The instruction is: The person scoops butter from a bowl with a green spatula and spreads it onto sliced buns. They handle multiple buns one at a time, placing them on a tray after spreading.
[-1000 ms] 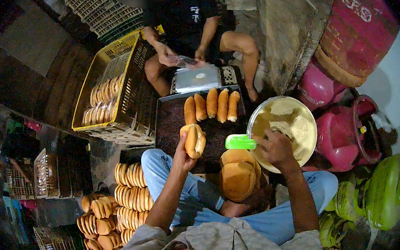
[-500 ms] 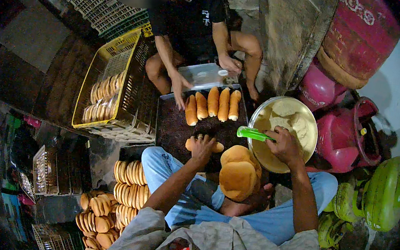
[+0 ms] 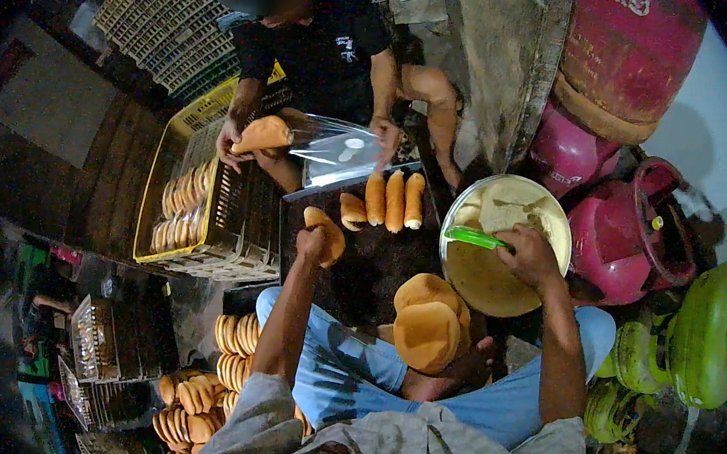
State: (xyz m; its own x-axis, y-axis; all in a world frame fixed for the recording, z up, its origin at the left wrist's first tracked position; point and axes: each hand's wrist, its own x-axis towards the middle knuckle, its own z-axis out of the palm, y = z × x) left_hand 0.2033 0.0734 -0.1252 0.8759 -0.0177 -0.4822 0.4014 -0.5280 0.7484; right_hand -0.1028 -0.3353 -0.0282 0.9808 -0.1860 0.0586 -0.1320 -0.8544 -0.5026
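My left hand (image 3: 311, 245) is closed around a golden-brown bread roll (image 3: 325, 234), held above the left side of the dark tray (image 3: 358, 275). In my right hand (image 3: 529, 255) is a green plastic spatula (image 3: 474, 237), held over a large round bowl (image 3: 446, 262) of pale cream; its working end cannot be made out. Several long filled rolls (image 3: 394, 202) lie side by side at the tray's far end. Between my legs sits a stack of flat round buns (image 3: 428, 327).
Across the tray, another person holds a roll (image 3: 264, 135) and a clear plastic bag (image 3: 337, 140). A yellow-rimmed crate (image 3: 146, 204) with packed buns stands left. More buns (image 3: 199, 400) are piled at lower left. Pink gas cylinders (image 3: 618, 245) and green ones (image 3: 707, 334) stand right.
My left hand has lifted from the tray, moving away from me and leftward with the roll. The other person has taken a filled roll from the row and now holds up the bag.
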